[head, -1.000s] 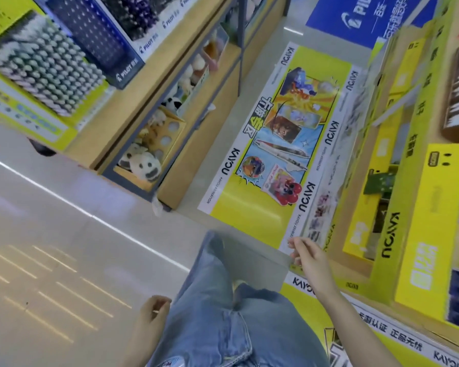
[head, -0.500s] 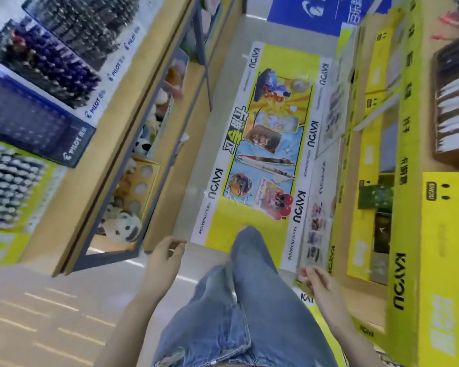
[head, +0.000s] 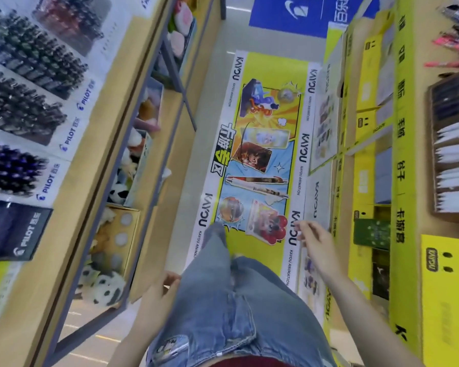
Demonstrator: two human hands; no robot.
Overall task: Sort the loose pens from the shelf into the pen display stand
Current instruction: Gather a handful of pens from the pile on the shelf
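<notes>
Pilot pen display stands (head: 24,107), packed with dark and purple pens, line the wooden shelf on the left. Pink pens (head: 451,43) lie at the top right, above a brown box of dark and white pens (head: 453,144). My left hand (head: 167,284) hangs beside my left thigh, fingers loosely curled, with nothing visible in it. My right hand (head: 313,239) is out to the right over the aisle floor, fingers relaxed and holding nothing. Neither hand touches a pen or a stand.
I stand in a narrow aisle in blue jeans (head: 223,300). A yellow floor sticker (head: 265,154) runs ahead. Plush toys (head: 109,287) fill the lower left shelf. Yellow cardboard displays (head: 445,287) stand along the right side.
The view has swung from the open floor into the aisle, and the left shelf is now closer. Both hands swung with my steps; the left dropped back to the thigh, the right rose forward.
</notes>
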